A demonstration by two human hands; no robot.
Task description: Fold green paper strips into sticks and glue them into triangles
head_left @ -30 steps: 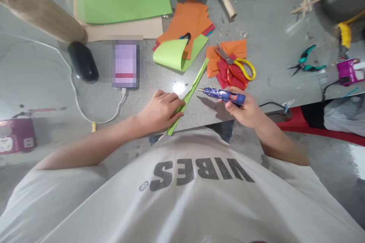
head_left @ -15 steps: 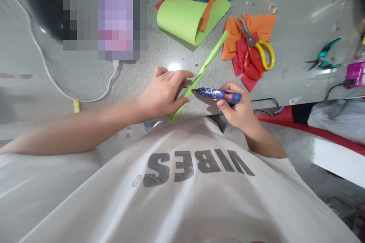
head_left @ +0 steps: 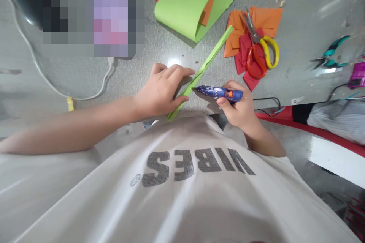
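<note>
Grey and finely textured, the tabletop is bordered at its near edge by a white T-shirt, on which "VIBES" is printed in dark capitals, seen upside down (the small round emblem beside it cannot be read). Just past that edge, a narrow folded green paper strip is laid slantwise, its near end jutting over the edge. It is steadied by the left hand, whose thumb is rested on it while the index finger is stretched out, the gap between them wide. By the right hand a blue glue pen is gripped, its nozzle at the strip's edge; its white markings are not legible. A second ago the nozzle was held clear of the strip, and the strip was pinched by the left hand.

Farther off, the strip's far tip is met by folded orange papers and red papers, on which scissors are laid. To the left, a white cable is run to a pixelated patch. Beyond the strip, a curled light-green sheet is seen, and teal-handled pliers are placed well to the right.
</note>
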